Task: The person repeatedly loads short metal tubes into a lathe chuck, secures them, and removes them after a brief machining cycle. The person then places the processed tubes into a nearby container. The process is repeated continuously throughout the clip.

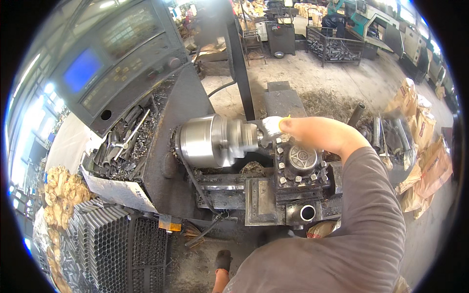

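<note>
My right hand [271, 128], in a white glove with a yellow cuff, reaches over the lathe's turret. Its fingers are curled beside the right end of the shiny steel chuck [202, 141], whose jaws look smeared as if spinning. What the fingers hold is hidden. Just under that hand stands the dark square tool turret [299, 158] with a round cap and several bolts. Low in the view, what looks like my left hand [223, 260], in a dark glove, hangs near the floor in front of the machine. Its fingers cannot be made out.
Left of the chuck, a tray [117, 190] holds tools and metal chips below a control panel [105, 73] with a blue screen. Stacked steel tubes [105, 249] stand lower left. Paper sacks [432, 168] lie at right. A wire bin [334, 46] of metal parts is farther back.
</note>
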Available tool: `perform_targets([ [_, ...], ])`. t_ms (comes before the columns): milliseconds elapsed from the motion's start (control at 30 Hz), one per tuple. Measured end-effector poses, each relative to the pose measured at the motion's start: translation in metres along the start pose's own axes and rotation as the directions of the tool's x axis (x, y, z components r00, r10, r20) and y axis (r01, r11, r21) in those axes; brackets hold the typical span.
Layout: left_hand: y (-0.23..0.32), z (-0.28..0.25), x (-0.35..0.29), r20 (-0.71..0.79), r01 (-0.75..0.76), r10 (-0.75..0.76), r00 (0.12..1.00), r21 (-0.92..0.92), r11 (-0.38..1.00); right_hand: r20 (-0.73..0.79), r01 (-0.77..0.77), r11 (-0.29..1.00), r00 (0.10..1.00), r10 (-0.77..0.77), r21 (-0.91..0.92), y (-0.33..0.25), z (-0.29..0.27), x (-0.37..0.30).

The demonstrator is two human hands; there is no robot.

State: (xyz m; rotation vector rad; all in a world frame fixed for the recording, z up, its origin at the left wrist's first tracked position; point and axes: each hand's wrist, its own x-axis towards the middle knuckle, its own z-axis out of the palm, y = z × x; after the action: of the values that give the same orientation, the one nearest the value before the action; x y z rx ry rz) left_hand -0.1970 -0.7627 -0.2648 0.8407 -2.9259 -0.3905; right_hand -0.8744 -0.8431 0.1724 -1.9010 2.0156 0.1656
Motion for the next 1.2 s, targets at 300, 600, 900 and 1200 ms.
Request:
perform_targets([
  [300,0.026,-0.029,-0.031,0.503,0.312,-0.254,0.826,-0.031,0.950,0.098,-0.077,0.979,0.993,0.059,0.187,0.051,0.018,-0.006],
  [600,-0.032,0.014,-0.007,0.657,0.148,-0.124,0.744,0.019,0.989,-0.615,-0.121,0.788,0.558,0.557,0.604,0.049,0.040,-0.225],
  [900,-0.072,0.018,0.077,0.741,-0.007,0.058,0.668,-0.072,0.997,0.399,-0.578,-0.327,-0.003,0.917,0.748,-0.052,0.366,-0.480],
  [1200,-0.058,-0.009,0.151,0.587,-0.098,0.142,0.797,-0.107,0.989,-0.432,-0.054,0.585,0.619,0.655,0.809,-0.114,0.203,-0.402],
])
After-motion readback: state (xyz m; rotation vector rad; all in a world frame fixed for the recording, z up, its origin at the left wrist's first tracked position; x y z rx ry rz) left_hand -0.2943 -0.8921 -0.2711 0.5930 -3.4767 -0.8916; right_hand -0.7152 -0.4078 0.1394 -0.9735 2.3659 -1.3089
